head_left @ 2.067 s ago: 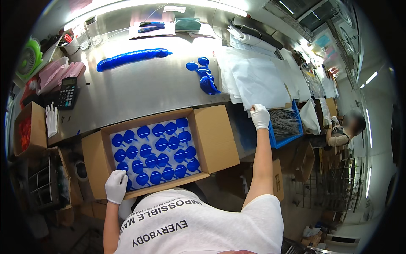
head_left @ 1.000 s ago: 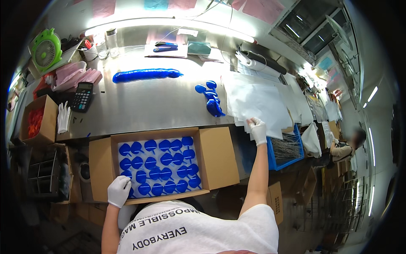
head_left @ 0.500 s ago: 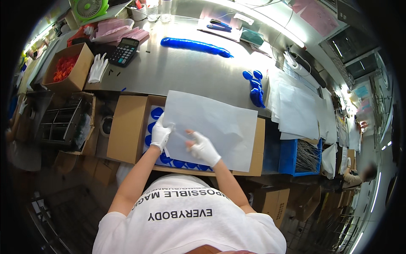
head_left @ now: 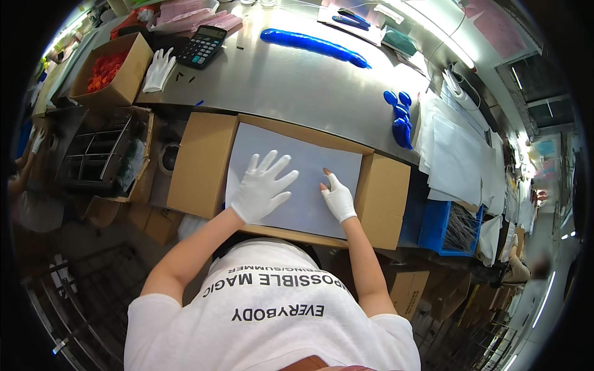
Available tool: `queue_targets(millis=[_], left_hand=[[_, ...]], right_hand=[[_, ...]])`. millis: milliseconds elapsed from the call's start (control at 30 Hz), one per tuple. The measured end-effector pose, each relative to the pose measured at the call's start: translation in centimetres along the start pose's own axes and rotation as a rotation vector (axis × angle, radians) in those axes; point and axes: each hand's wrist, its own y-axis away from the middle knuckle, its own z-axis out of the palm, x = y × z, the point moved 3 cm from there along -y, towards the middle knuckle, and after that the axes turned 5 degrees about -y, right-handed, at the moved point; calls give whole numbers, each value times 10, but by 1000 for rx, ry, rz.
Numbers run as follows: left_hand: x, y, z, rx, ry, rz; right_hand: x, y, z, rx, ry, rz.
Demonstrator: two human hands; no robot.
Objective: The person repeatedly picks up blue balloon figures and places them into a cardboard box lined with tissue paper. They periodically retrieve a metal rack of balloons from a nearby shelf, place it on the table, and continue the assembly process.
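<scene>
A white paper sheet [head_left: 303, 148] lies inside an open cardboard box [head_left: 201, 164], covering what is under it; only a sliver of blue shows at its left edge. My left hand [head_left: 263, 188], in a white glove, is spread flat over the left part of the sheet. My right hand [head_left: 339, 198], gloved with the thumb and forefinger tips bare, rests at the sheet's right part, thumb and forefinger apart. Neither hand holds anything.
On the metal table behind lie a long blue row of shiny pieces [head_left: 315, 46], a small blue cluster [head_left: 401, 120], a calculator [head_left: 202, 46] and a white glove [head_left: 159, 70]. Left stands a carton of red pieces [head_left: 133, 74]. Right are stacked papers [head_left: 455, 157] and a blue bin [head_left: 433, 229].
The sheet has come down into the box and now hides the blue pieces. My left hand has let go of its edge and spread out over it; my right hand has moved right.
</scene>
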Motion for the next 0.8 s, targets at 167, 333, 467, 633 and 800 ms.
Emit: queue_targets(millis=[167,333,467,633,800], left_hand=[[-27,-8,95,-204,-99,12],[-26,-22,84,-237,-8,13],[-56,-88,38,37,76,-87],[-158,-177,20,118,-139,-355],[-230,-239,32,263,-176,-528]], right_hand=[[1,-46,20,-51,-102,78],[4,-53,6,37,-364,37],[-49,-93,-57,85,-649,-89],[-81,-236,-154,394,20,-362],[-86,-353,-217,278,737,-276]])
